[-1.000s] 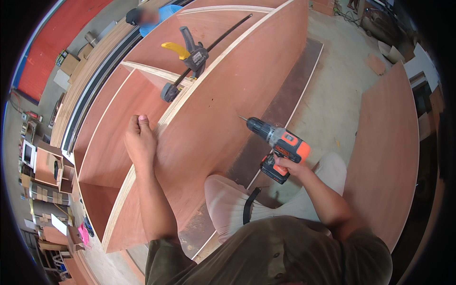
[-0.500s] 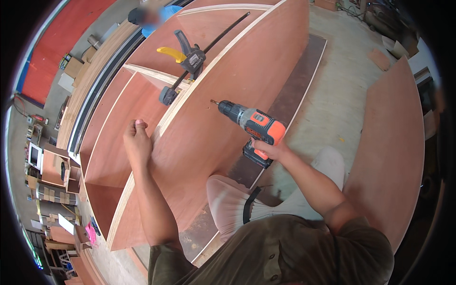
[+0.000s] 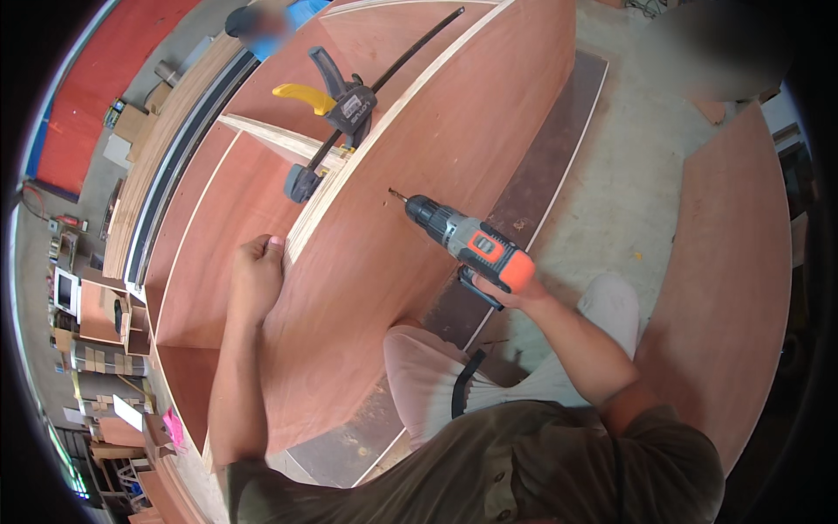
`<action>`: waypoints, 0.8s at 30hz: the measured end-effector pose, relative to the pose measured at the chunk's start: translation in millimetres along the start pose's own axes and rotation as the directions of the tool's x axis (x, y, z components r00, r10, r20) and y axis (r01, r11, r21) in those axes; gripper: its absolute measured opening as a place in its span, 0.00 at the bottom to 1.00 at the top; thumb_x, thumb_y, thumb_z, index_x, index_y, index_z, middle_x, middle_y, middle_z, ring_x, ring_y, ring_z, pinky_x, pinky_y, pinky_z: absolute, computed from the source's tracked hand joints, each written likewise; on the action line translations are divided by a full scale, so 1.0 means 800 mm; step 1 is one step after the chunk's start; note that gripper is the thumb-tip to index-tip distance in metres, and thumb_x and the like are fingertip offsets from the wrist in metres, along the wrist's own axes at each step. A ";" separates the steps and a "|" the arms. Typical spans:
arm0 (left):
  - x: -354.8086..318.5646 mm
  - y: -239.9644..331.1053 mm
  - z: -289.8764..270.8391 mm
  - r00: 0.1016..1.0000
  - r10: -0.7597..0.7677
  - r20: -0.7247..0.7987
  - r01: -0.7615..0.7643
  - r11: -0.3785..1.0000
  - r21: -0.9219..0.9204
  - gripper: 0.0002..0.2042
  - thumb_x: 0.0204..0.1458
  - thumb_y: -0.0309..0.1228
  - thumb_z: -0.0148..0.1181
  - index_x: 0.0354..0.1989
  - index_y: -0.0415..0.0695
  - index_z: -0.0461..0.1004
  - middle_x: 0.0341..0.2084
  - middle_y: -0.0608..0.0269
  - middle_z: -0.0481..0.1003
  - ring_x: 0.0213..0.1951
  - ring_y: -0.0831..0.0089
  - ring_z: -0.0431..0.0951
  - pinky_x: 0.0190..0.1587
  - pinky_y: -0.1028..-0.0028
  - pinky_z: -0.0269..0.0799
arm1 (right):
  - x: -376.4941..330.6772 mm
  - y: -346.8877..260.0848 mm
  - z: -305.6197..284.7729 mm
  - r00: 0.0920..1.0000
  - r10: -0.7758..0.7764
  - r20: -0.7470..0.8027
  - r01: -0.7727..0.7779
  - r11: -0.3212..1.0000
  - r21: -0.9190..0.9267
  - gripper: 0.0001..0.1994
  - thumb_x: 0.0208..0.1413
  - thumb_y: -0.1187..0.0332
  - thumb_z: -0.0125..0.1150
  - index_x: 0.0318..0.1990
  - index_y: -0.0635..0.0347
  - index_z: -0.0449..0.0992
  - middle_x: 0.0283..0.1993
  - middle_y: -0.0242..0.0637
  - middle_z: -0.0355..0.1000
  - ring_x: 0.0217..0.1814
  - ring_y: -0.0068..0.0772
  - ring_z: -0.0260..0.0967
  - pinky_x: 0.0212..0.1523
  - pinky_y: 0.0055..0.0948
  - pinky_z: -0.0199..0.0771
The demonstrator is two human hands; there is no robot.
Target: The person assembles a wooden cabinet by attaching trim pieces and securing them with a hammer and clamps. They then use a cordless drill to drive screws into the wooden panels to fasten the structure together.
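My right hand [image 3: 517,290] is wrapped round the grip of an orange and black cordless drill [image 3: 480,249]. The drill's bit [image 3: 396,194] points at the outer face of a large curved plywood panel [image 3: 349,288], its tip at or very near a small dark mark there. Closed at the pale top edge of this panel is my left hand [image 3: 256,278], thumb uppermost, some fingers hidden. A bar clamp [image 3: 349,103] with a yellow lever sits farther up, across the top edge and a crosspiece [image 3: 284,135] of the plywood frame.
A dark board [image 3: 559,131] lies under the frame. To my right stands another curved plywood sheet [image 3: 720,288]. A person in blue [image 3: 292,22] is beyond the frame at the far left. Boxes and wood pieces [image 3: 100,310] crowd the left side.
My left hand has come down against the panel's edge. The drill has shifted slightly right and turned in my right hand, its bit still near the same spot. A dark blur appears at upper right.
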State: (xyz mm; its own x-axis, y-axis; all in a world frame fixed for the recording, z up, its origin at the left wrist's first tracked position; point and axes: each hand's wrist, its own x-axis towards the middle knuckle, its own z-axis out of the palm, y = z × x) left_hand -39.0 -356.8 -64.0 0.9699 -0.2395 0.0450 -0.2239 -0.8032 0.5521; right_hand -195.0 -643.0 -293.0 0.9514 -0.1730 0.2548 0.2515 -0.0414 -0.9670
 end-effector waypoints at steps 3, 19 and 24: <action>0.006 0.006 -0.005 0.994 -0.063 0.094 0.069 0.995 -0.065 0.16 0.65 0.34 0.46 0.28 0.37 0.74 0.15 0.71 0.65 0.20 0.83 0.60 0.25 0.74 0.57 | 0.004 0.006 0.001 0.999 0.010 -0.030 -0.010 1.000 0.002 0.20 0.45 0.72 0.67 0.48 0.60 0.73 0.41 0.39 0.75 0.42 0.33 0.73 0.46 0.32 0.73; 0.025 -0.033 -0.014 0.944 0.152 0.292 -0.089 0.972 -0.217 0.20 0.67 0.41 0.44 0.24 0.41 0.62 0.20 0.71 0.60 0.27 0.81 0.58 0.32 0.76 0.56 | 0.022 -0.068 -0.020 0.997 0.007 0.083 0.007 0.985 -0.171 0.20 0.47 0.74 0.68 0.49 0.64 0.73 0.37 0.36 0.76 0.36 0.28 0.74 0.39 0.28 0.74; 0.027 -0.027 -0.014 0.928 0.225 0.298 -0.166 0.963 -0.211 0.20 0.67 0.41 0.44 0.24 0.41 0.61 0.20 0.70 0.60 0.27 0.80 0.59 0.31 0.75 0.56 | 0.037 -0.085 -0.048 0.971 0.199 0.135 -0.194 0.980 -0.051 0.18 0.47 0.72 0.65 0.47 0.69 0.74 0.35 0.46 0.76 0.36 0.39 0.77 0.38 0.32 0.75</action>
State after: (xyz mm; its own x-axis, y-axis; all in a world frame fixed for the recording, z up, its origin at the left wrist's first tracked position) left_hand -12.0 -339.1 -65.8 0.8209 -0.5652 -0.0820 -0.3564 -0.6192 0.6997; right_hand -190.8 -683.3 -219.8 0.9975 -0.0432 0.0556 0.0531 -0.0575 -0.9969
